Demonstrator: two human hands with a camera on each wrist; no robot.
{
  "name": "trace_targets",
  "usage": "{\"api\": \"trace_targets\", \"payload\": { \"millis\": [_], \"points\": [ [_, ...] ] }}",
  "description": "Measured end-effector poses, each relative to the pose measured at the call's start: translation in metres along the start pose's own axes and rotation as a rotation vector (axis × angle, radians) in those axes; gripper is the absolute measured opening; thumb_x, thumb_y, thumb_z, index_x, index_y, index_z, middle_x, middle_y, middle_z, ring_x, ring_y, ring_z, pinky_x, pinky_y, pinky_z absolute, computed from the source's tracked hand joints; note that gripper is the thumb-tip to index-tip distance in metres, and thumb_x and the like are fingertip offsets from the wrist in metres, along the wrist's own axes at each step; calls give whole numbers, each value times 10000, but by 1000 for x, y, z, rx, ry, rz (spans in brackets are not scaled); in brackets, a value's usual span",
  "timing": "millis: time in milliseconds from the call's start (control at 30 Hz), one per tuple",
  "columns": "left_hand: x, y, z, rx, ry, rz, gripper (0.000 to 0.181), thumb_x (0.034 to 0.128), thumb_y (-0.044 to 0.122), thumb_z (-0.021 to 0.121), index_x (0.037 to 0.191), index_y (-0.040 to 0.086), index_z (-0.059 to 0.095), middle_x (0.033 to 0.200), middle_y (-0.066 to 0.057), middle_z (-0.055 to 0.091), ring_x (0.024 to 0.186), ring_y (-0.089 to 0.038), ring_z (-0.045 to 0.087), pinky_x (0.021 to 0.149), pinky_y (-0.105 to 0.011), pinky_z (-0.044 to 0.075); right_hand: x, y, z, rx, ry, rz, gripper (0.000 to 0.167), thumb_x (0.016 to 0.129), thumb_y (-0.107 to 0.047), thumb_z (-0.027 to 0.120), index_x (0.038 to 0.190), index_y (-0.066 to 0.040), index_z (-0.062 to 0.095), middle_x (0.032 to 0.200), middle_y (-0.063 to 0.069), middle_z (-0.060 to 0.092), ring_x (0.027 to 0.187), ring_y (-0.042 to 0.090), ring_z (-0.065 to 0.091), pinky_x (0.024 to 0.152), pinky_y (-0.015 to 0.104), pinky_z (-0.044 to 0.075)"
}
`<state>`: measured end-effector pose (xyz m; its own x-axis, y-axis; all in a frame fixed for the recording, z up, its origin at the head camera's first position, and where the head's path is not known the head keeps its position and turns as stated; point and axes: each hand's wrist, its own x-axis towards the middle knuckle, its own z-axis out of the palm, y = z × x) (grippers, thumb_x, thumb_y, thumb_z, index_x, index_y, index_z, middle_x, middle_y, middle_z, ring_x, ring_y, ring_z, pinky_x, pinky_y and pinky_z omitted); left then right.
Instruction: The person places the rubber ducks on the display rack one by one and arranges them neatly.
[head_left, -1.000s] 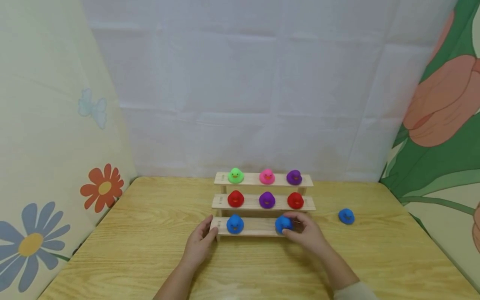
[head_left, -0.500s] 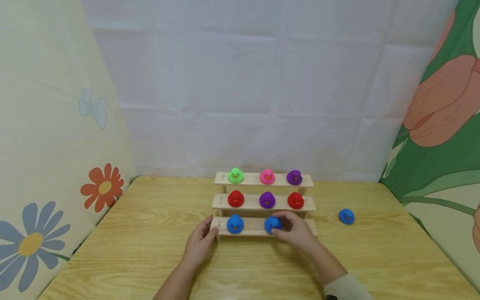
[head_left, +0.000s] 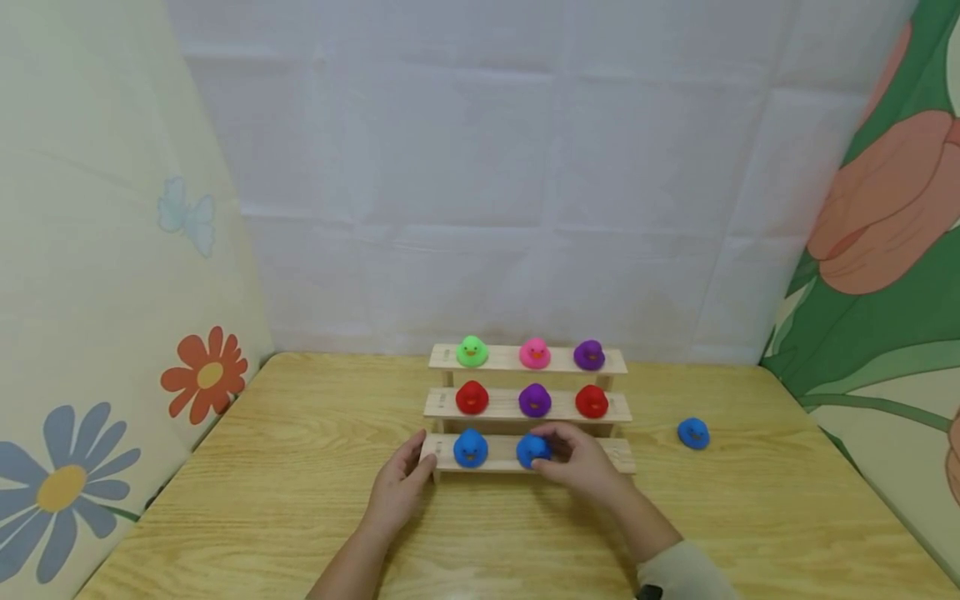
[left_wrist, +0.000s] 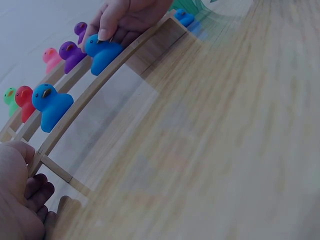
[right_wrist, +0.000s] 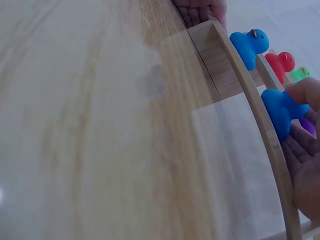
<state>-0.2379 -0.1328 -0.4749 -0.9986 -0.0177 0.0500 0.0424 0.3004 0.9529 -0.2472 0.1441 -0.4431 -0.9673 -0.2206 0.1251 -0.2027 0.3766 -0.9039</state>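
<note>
My right hand (head_left: 581,462) pinches a blue rubber duck (head_left: 532,451) between thumb and fingers at the middle of the lowest step of a three-tier wooden display stand (head_left: 498,454). At that step's left end, my left hand (head_left: 397,490) grips the board, thumb on top and fingers curled beside and below it in the left wrist view. Another blue duck (head_left: 470,449) sits on the same step, near the left hand. On the middle step are a red duck (head_left: 472,398), a purple duck (head_left: 535,401) and a second red duck (head_left: 592,402).
The top step bears a green duck (head_left: 472,352), a pink duck (head_left: 535,353) and a purple duck (head_left: 589,355). A loose blue duck (head_left: 693,433) lies on the wooden table (head_left: 300,467), right of the stand. A white cloth (head_left: 480,208) hangs behind.
My right hand has moved left along the lowest step, bringing the blue duck from right of centre to the middle. The left hand and the stand have stayed in place.
</note>
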Motion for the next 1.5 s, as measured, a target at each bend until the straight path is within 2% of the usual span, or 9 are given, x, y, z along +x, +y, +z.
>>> {"api": "trace_targets", "payload": {
  "millis": [700, 900, 1200, 1333, 1500],
  "points": [
    [0, 1, 1, -17, -1, 5, 530, 1012, 140, 520, 1476, -54, 355, 1477, -259, 446, 1395, -378, 412, 1165, -503, 334, -2, -3, 1, -10, 3, 38, 395, 818, -129, 787, 1188, -95, 651, 1262, 89, 636, 1231, 334, 572, 1080, 496, 452],
    [1, 0, 1, -15, -2, 3, 534, 1012, 146, 522, 1480, -50, 353, 1486, -252, 439, 1399, -370, 410, 1166, -493, 333, -4, -1, -2, -3, 33, 52, 457, 812, -141, 796, 1237, -99, 636, 1297, 96, 630, 1237, 339, 570, 1083, 483, 451],
    [2, -1, 0, -5, 2, 11, 531, 1013, 150, 521, 1476, -51, 359, 1473, -255, 453, 1387, -374, 424, 1161, -499, 339, -11, 3, -10, 18, 51, -8, 439, 822, -103, 770, 1232, -43, 626, 1258, 154, 642, 1215, 363, 582, 1082, 496, 448],
    [1, 0, 0, -2, 3, 14, 530, 1014, 152, 523, 1475, -53, 360, 1470, -256, 457, 1385, -373, 427, 1159, -498, 342, -14, 4, -14, 31, 75, 9, 434, 825, -109, 772, 1233, -59, 632, 1273, 139, 640, 1214, 340, 582, 1091, 496, 439],
    [-1, 2, -1, -2, -2, 25, 535, 1018, 152, 515, 1475, -69, 347, 1474, -274, 440, 1389, -393, 414, 1162, -512, 331, -19, 7, -22, 14, 140, 51, 417, 831, -118, 772, 1228, -94, 646, 1252, 103, 652, 1173, 291, 608, 1051, 454, 483]
  ]
}}
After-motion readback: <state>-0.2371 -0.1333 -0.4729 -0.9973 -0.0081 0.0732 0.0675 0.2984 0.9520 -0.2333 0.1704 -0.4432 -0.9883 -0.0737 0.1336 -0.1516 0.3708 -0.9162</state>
